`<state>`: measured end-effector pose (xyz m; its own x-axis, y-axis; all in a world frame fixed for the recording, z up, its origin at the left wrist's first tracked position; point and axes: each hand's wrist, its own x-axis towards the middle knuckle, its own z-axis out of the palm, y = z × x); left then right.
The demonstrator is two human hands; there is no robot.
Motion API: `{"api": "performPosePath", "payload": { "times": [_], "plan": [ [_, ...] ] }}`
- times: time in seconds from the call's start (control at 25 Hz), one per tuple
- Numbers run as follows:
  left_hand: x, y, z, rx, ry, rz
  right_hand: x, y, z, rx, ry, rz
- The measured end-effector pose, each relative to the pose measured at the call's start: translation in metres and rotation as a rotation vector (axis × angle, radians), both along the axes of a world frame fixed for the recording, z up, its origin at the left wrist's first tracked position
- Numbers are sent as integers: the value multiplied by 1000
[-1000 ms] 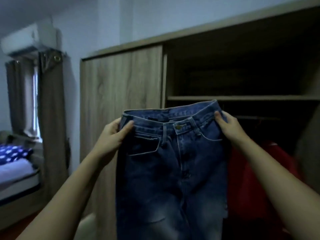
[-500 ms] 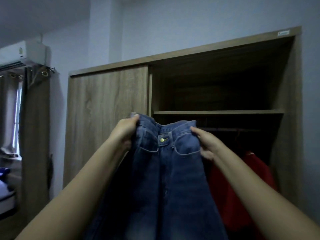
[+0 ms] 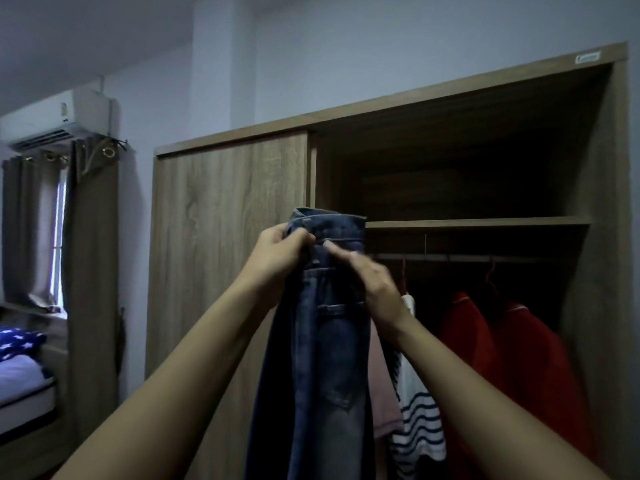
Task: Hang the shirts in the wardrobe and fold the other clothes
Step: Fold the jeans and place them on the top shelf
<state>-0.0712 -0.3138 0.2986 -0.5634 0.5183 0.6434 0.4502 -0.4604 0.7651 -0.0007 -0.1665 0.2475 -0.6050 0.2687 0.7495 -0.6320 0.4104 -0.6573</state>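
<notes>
One pair of jeans (image 3: 329,358) held before wardrobe (image 3: 225,237): left hand (image 3: 277,252) fingers curled round waistband; right hand (image 3: 375,284) blurred, probably pinching.

The jeans (image 3: 322,358) run off the bottom edge — right hand (image 3: 367,282) blurred.

We see jeans (image 3: 322,358) of dark blue denim, fading to a paler, washed grey-blue lower down the leg, with lighter stitching along the waistband. The wardrobe (image 3: 225,220) is light brown with a wood-grain pattern, and its open inside is dark brown. Within it the red shirts (image 3: 533,375) are plain, the pink garment (image 3: 382,393) is a dusty shade, and the striped top (image 3: 420,420) is white with dark navy bands. The curtains (image 3: 90,254) are grey-brown, the air conditioner (image 3: 59,119) is white and the wall (image 3: 346,46) is pale bluish white. The bedding (image 3: 17,342) is deep blue with white stars.
</notes>
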Motion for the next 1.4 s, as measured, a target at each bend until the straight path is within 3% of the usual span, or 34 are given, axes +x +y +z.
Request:
{"api": "performPosePath", "payload": {
  "times": [0.08,0.2,0.36,0.44,0.6,0.72,0.76,0.8,0.88,1.08,1.2,1.4],
  "plan": [
    [-8,-5,1,85,-62,-2,0,6,-9,16,272,-387],
    [-32,-13,-2,106,12,-18,2,8,-4,77,191,-474],
    [-52,8,-40,-180,209,629,-10,-1,5,137,201,-738],
    [-49,15,-56,-167,293,805,-15,-1,-8,158,173,-797],
    [-45,15,-40,74,449,905,6,12,-6,225,251,-664],
    [-42,16,-28,240,404,915,23,32,-48,242,-61,-315],
    [-43,16,-27,258,388,902,26,39,-82,320,-169,-303],
    [-46,15,-26,260,384,882,28,45,-115,395,-263,-341],
    [-54,13,-29,244,395,851,33,57,-161,313,-371,-416],
    [-59,8,-31,279,384,798,32,51,-166,44,-269,-264],
    [-57,4,-31,303,398,806,25,33,-162,76,-292,-208],
    [-61,-17,-19,16,560,862,30,28,-149,-35,-313,-133]
  ]
}}
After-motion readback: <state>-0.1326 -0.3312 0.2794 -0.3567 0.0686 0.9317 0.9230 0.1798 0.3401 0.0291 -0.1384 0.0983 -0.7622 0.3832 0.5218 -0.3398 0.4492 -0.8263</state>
